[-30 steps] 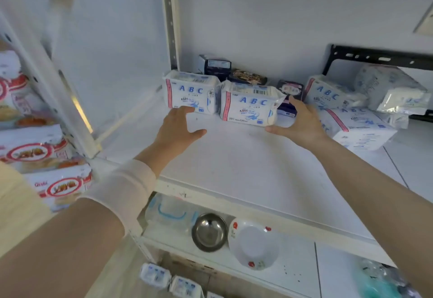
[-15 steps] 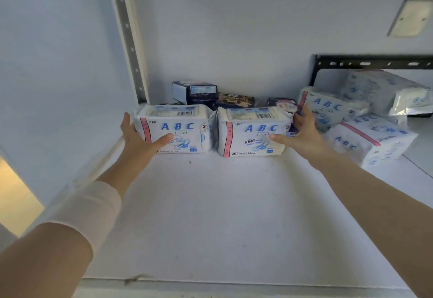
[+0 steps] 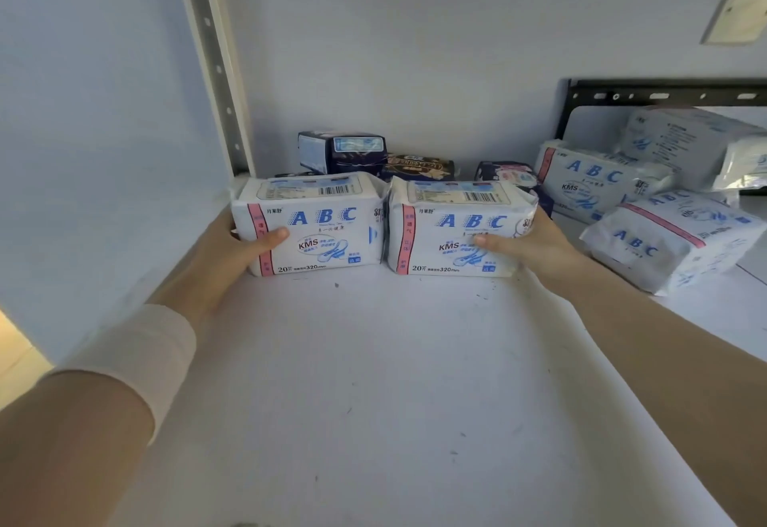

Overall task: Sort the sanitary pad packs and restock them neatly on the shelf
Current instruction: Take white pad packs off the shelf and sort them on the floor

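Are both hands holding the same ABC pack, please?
No: the left hand grips the left ABC pack, while the right hand grips the right ABC pack standing beside it.

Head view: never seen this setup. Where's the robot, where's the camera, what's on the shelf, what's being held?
No robot here: a person works with bare hands, and the picture comes from a camera worn on their head, looking forward and down. The left hand grips the outer end of the left ABC pack; the right hand grips the outer end of the right ABC pack. Both packs stand upright, side by side, on the white shelf. Behind them sit dark packs, and more ABC packs lie piled loosely to the right.
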Available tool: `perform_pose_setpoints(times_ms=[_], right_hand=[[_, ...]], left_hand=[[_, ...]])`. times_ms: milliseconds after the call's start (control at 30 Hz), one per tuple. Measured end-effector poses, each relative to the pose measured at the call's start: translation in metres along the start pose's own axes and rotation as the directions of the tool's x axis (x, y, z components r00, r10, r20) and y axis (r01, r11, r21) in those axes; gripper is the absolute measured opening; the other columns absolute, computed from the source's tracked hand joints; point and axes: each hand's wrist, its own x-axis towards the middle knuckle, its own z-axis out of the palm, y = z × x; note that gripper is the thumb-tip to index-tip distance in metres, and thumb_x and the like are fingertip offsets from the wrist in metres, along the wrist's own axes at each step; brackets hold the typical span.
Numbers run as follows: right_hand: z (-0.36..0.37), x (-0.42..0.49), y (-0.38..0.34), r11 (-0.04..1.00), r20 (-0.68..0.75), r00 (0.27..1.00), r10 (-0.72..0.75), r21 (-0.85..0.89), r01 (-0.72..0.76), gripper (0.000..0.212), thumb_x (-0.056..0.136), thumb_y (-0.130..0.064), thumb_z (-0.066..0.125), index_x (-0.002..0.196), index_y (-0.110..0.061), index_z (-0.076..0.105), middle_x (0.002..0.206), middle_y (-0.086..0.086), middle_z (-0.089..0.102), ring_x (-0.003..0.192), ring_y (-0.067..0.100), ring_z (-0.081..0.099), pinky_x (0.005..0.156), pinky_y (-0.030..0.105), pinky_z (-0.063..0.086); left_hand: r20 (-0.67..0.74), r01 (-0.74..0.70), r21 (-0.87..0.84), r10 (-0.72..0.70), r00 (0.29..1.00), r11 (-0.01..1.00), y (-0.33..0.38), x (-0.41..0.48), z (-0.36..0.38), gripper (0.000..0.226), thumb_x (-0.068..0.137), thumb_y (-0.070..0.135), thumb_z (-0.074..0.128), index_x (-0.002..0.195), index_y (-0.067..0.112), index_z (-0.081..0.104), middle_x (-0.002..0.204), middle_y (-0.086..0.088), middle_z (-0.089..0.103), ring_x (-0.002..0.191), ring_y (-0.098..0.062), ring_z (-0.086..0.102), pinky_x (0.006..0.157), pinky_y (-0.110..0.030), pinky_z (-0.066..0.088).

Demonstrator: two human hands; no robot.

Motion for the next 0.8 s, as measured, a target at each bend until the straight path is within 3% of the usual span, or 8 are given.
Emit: perform_pose_setpoints(times_ms=[67, 167, 233, 367, 500, 567, 667, 800], right_hand=[[0.001, -0.006, -0.003, 1.000, 0.047, 0.999, -0.012, 0.027, 0.011, 0.097, 0.040, -0.033, 0.088, 0.128, -0.018, 0.049, 0.115, 0.001, 0.067, 0.097, 0.015, 0.068, 0.078, 0.032, 0.057], [0.003, -0.016, -0.006, 0.996, 0.049, 0.998, -0.044, 0.080, 0.040, 0.083, 0.053, -0.019, 0.082, 0.129, -0.016, 0.049, 0.112, 0.002, 0.068, 0.093, 0.013, 0.069, 0.065, 0.021, 0.055], [0.004, -0.023, -0.008, 0.993, 0.027, 0.998, -0.064, 0.097, 0.062, 0.077, 0.056, -0.015, 0.079, 0.128, -0.015, 0.051, 0.109, 0.001, 0.069, 0.090, 0.011, 0.069, 0.062, 0.018, 0.054], [0.002, -0.047, -0.014, 0.992, -0.005, 0.999, -0.048, 0.116, 0.048, 0.074, 0.053, -0.014, 0.080, 0.122, -0.015, 0.054, 0.102, -0.002, 0.072, 0.088, 0.012, 0.070, 0.063, 0.020, 0.055], [-0.006, -0.088, -0.029, 0.992, 0.001, 1.000, -0.030, 0.123, 0.030, 0.054, 0.050, -0.013, 0.078, 0.098, -0.025, 0.056, 0.081, -0.011, 0.072, 0.073, 0.003, 0.070, 0.055, 0.016, 0.053], [-0.009, -0.111, -0.036, 0.990, 0.030, 0.999, -0.038, 0.137, 0.034, 0.062, 0.040, -0.022, 0.087, 0.094, -0.026, 0.056, 0.075, -0.013, 0.073, 0.073, 0.003, 0.069, 0.054, 0.015, 0.053], [-0.011, -0.148, -0.046, 0.991, 0.050, 0.998, -0.040, 0.127, 0.033, 0.093, 0.018, -0.047, 0.091, 0.101, -0.020, 0.062, 0.088, -0.006, 0.074, 0.080, 0.013, 0.071, 0.059, 0.020, 0.055], [-0.016, -0.203, -0.058, 0.991, 0.115, 0.990, -0.078, 0.117, 0.064, 0.094, 0.020, -0.048, 0.091, 0.104, -0.017, 0.061, 0.090, -0.003, 0.074, 0.082, 0.017, 0.071, 0.061, 0.021, 0.055]], left_hand=[[0.036, -0.004, -0.015, 0.004, 0.999, 1.000, 0.002, -0.003, 0.000, 0.073, 0.056, 0.043, 0.078, 0.123, 0.028, 0.055, 0.110, 0.006, 0.068, 0.100, -0.015, 0.065, 0.078, -0.032, 0.053], [-0.007, 0.018, -0.074, -0.018, 1.000, 0.997, 0.005, -0.008, 0.005, 0.084, 0.065, 0.026, 0.079, 0.135, 0.015, 0.036, 0.122, 0.001, 0.059, 0.103, -0.016, 0.061, 0.077, -0.031, 0.051], [-0.027, 0.011, -0.083, -0.013, 1.000, 0.996, 0.008, -0.012, 0.009, 0.079, 0.072, 0.018, 0.076, 0.137, 0.013, 0.031, 0.121, 0.002, 0.056, 0.105, -0.016, 0.058, 0.080, -0.031, 0.049], [0.114, 0.005, -0.087, 0.005, 0.993, 0.996, 0.019, -0.028, 0.006, 0.070, 0.061, 0.030, 0.076, 0.127, 0.021, 0.055, 0.118, -0.001, 0.065, 0.103, -0.018, 0.065, 0.091, -0.043, 0.051], [0.088, 0.031, -0.117, -0.021, 0.996, 0.993, 0.025, -0.050, 0.001, 0.048, 0.072, 0.024, 0.075, 0.118, 0.022, 0.061, 0.113, -0.002, 0.068, 0.100, -0.019, 0.066, 0.093, -0.045, 0.050], [0.064, 0.044, -0.116, -0.037, 0.997, 0.992, 0.032, -0.069, -0.001, 0.038, 0.076, 0.023, 0.074, 0.112, 0.024, 0.062, 0.110, 0.000, 0.068, 0.097, -0.018, 0.067, 0.089, -0.041, 0.052], [0.001, 0.045, -0.134, -0.045, 0.999, 0.990, 0.042, -0.103, -0.005, 0.028, 0.079, 0.022, 0.072, 0.104, 0.025, 0.061, 0.099, 0.004, 0.067, 0.085, -0.011, 0.067, 0.075, -0.030, 0.053], [-0.045, 0.018, -0.141, -0.025, 0.999, 0.990, 0.058, -0.158, -0.015, 0.018, 0.077, 0.021, 0.073, 0.089, 0.029, 0.062, 0.087, 0.011, 0.067, 0.076, -0.002, 0.066, 0.068, -0.022, 0.052]])
